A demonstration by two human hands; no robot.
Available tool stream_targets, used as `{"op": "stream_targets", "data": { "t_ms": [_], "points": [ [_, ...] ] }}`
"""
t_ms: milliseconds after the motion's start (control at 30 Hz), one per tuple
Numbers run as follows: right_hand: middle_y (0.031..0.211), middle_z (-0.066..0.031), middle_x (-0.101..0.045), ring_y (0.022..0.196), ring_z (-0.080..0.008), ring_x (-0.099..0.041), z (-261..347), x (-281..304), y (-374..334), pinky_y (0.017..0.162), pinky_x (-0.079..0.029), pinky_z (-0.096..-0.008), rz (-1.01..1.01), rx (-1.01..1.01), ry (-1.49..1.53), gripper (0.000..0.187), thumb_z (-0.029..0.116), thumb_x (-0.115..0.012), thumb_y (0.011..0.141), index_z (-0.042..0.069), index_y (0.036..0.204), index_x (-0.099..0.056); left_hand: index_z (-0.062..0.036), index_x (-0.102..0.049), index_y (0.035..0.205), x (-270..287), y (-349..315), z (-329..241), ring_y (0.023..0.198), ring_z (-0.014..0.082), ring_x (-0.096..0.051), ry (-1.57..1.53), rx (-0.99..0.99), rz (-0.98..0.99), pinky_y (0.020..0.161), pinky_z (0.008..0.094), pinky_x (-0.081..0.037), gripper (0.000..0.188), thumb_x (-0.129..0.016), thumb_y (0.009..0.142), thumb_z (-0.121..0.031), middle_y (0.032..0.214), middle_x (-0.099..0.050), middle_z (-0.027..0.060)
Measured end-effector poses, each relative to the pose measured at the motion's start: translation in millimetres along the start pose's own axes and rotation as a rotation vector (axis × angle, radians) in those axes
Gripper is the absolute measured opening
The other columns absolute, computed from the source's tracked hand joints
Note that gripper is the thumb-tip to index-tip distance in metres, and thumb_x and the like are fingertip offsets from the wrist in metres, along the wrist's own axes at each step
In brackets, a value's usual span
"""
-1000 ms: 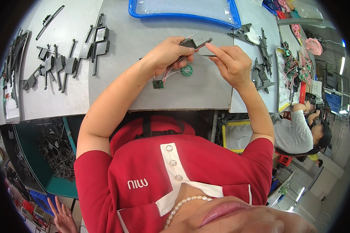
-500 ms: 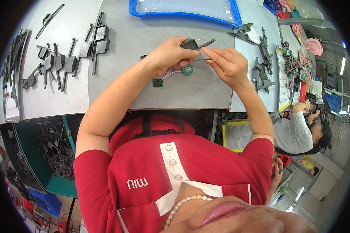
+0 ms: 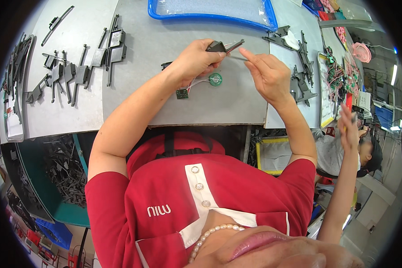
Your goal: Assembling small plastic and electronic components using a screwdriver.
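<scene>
My left hand (image 3: pixel 200 60) is closed around a black plastic part (image 3: pixel 217 46) with a small box-like body and a long narrow arm pointing up to the right. Thin red and white wires run along it. Below the hand, on the grey tabletop, wires lead to a small green circuit board (image 3: pixel 182 93) and a round green disc (image 3: pixel 215 79). My right hand (image 3: pixel 271 76) is just right of the part's arm, thumb and forefinger pinched on a thin dark rod-like tool (image 3: pixel 237 58). Its tip points toward the part; whether it touches is hard to tell.
Similar black parts (image 3: pixel 80 73) lie at left, others (image 3: pixel 303 58) at right. A blue tray (image 3: pixel 212 17) stands at the far edge. Wired boards (image 3: pixel 337 73) fill a tray at far right. Another person's raised hand (image 3: pixel 347 129) is at right, and a green bin (image 3: pixel 78 214) is below left.
My right hand has drawn back slightly to the right, away from the black part. The part's arm has shifted a little in my left hand. Another person's forearm has risen at right.
</scene>
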State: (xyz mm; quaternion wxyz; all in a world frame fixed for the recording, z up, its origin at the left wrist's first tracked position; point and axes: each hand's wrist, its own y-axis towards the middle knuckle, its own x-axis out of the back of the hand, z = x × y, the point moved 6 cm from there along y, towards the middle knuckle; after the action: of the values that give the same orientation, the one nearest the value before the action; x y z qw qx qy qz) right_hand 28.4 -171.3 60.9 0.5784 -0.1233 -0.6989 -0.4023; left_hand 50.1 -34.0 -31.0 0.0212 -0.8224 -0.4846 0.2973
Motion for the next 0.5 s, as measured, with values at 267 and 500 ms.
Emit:
{"op": "stream_targets", "data": {
  "t_ms": [267, 500],
  "points": [
    [0.075, 0.0056, -0.060, 0.066, -0.0140, -0.052, -4.1, -2.6, -2.7, 0.058, -0.042, -0.0280, 0.018, 0.010, -0.219, 0.044, 0.004, -0.061, 0.067, 0.022, 0.107, -0.066, -0.0026, -0.053, 0.089, 1.1, -0.8, -2.4, 0.044, 0.0012, -0.032, 0.056, -0.022, -0.063, 0.039, 0.0185, -0.021, 0.010, -0.056, 0.087, -0.012, 0.065, -0.048, -0.0013],
    [0.074, 0.0069, -0.059, 0.068, -0.0141, -0.052, -1.4, -2.5, -0.5, 0.060, -0.041, -0.0281, 0.000, 0.001, -0.253, 0.041, 0.005, -0.060, 0.065, 0.021, 0.102, -0.067, -0.0029, -0.052, 0.088, 1.7, -0.9, -2.2, 0.044, 0.0015, -0.033, 0.076, -0.022, -0.083, 0.039, 0.0186, -0.022, 0.010, -0.056, 0.087, -0.012, 0.065, -0.049, -0.0007]
  ]
}}
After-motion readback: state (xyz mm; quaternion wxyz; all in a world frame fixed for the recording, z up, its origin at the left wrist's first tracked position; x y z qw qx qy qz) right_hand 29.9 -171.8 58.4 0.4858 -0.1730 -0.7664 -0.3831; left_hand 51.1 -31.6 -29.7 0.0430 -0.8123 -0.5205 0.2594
